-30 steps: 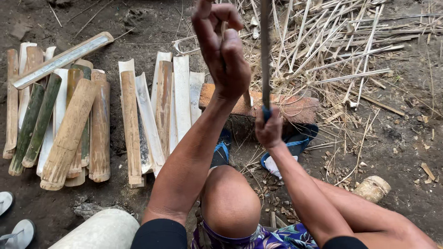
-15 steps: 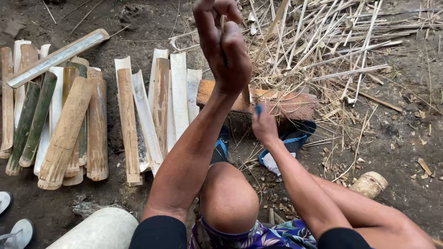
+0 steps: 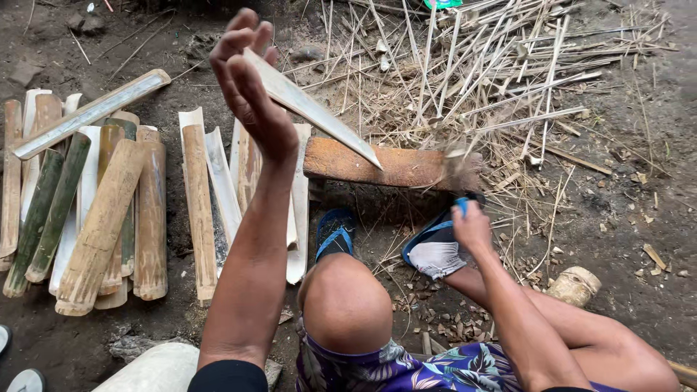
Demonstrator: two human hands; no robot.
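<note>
While your left hand [image 3: 250, 87] was raised high in front of you, its fingers were curled around the upper end of a pale bamboo strip [image 3: 312, 109] — a long flat sliver that slanted down and to the right, its pointed tip resting on or just above the reddish wooden block [image 3: 396, 165] lying on the dirt; I could not tell whether tip and block touched. Your right hand [image 3: 472, 226] sat lower, closed around a blue handle [image 3: 462, 205] that showed only as a small patch above the fist. What rose from that handle was a blur near the right end of the block, so its shape could not be made out. Both your feet wore blue sandals [image 3: 335, 234], planted just below the block, with your bare knee between your arms. To the left lay a pile of split bamboo pieces [image 3: 94, 210] — green, tan and white, side by side — and a second row [image 3: 210, 196] leaned closer to the block. Beyond the block a loose heap of thin bamboo sticks [image 3: 501, 80] spread over the ground. A short bamboo stub [image 3: 575, 284] lay by your right leg.
</note>
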